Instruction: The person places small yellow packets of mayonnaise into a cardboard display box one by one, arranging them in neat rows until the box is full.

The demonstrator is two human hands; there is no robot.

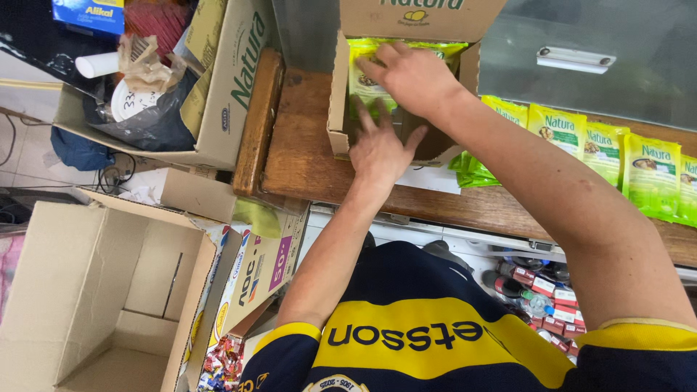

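A small open cardboard box [337, 109] lies on a wooden counter [305, 160]. Green pouches [363, 91] stand packed inside it. My right hand [414, 76] reaches into the box from the right, its fingers laid over the top of the green pouches and gripping them. My left hand [379, 149] is just below, fingers spread, resting flat in the box's near part and holding nothing. A row of matching green pouches [602, 149] lies on the counter to the right of the box.
A big carton [225, 109] with a black bag and paper stands at the counter's left. An empty large carton [109, 290] sits on the floor lower left, a printed carton [254, 276] beside it. Small red packs [552, 297] fill a shelf under the counter.
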